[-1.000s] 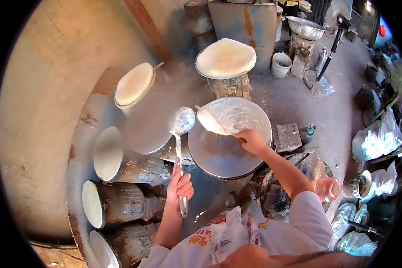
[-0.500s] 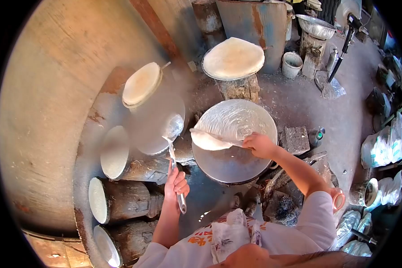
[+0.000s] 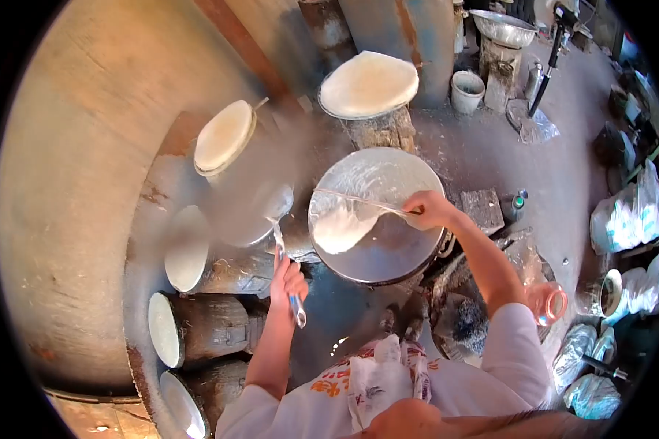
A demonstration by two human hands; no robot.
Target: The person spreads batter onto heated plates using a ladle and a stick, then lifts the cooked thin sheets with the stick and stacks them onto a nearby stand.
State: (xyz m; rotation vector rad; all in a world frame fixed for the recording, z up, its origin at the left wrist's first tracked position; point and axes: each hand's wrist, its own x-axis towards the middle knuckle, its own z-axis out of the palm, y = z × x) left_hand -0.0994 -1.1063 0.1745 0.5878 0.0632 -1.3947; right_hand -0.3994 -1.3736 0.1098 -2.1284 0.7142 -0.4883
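Note:
My right hand (image 3: 428, 210) grips one end of a thin flat stick (image 3: 359, 200), which lies across the large round griddle (image 3: 381, 260). From the stick a white sheet of batter (image 3: 344, 228) hangs in folds onto the griddle's surface. Thin whitish streaks cover the far half of the pan, while the near half shows bare grey metal. To the left, my left hand (image 3: 289, 282) is closed around the handle of a metal ladle (image 3: 279, 233). Its bowl is over another round pan, blurred by steam.
Two round trays with pale flat sheets, one at the back (image 3: 370, 84) and one at the left (image 3: 225, 137), stand beyond the griddle. Several round pans (image 3: 166, 329) line the left side. Firewood (image 3: 454, 282) and a red jar (image 3: 550, 304) are at the right.
My right hand has drawn the stick slightly, and the batter sheet now hangs lower and bunched toward the near side. The view has shifted a little. My left hand still holds the ladle.

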